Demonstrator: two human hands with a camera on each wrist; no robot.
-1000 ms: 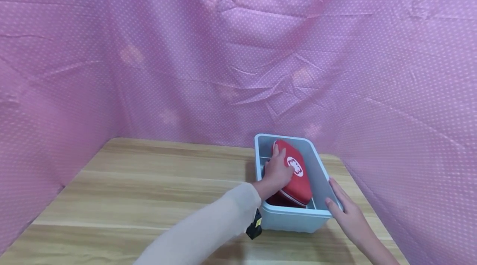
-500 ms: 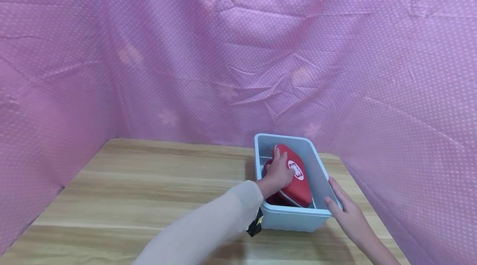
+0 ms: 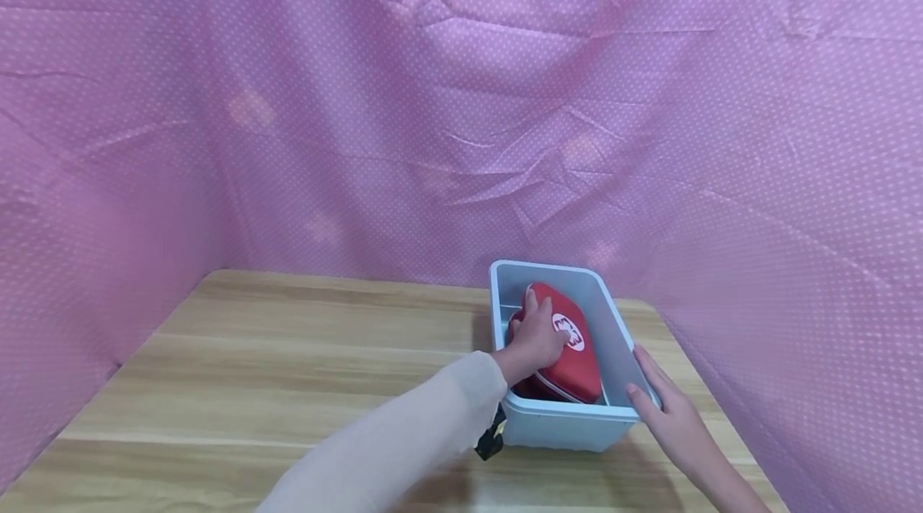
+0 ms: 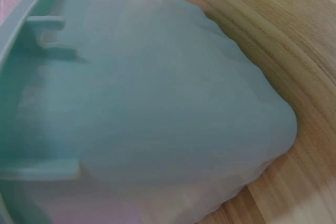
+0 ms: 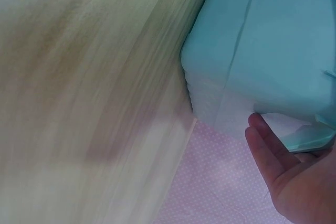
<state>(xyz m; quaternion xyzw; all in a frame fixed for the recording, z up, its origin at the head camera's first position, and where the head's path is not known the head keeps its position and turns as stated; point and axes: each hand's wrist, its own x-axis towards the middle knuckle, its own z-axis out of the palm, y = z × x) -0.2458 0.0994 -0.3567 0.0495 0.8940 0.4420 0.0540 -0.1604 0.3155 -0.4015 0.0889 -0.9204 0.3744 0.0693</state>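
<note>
A red first-aid pouch with a white emblem lies tilted inside a light blue plastic bin. Spread over the pouch's left part is my left hand, its thumb on the emblem and its fingers reaching to the far left edge. Darker red shows below the pouch's zip, partly hidden by my wrist. My right hand grips the bin's near right corner, thumb on the rim. In the right wrist view, fingers lie along the bin's outside. The left wrist view is filled by the bin's outer wall.
The bin stands at the right of a wood-grain table. A pink dotted cloth encloses the back and both sides. A black wrist device sits beside the bin's near left corner, under my sleeve.
The pouch has shifted slightly lower and nearer inside the bin, with my left hand moving along on it. My right hand stays at the bin's corner.
</note>
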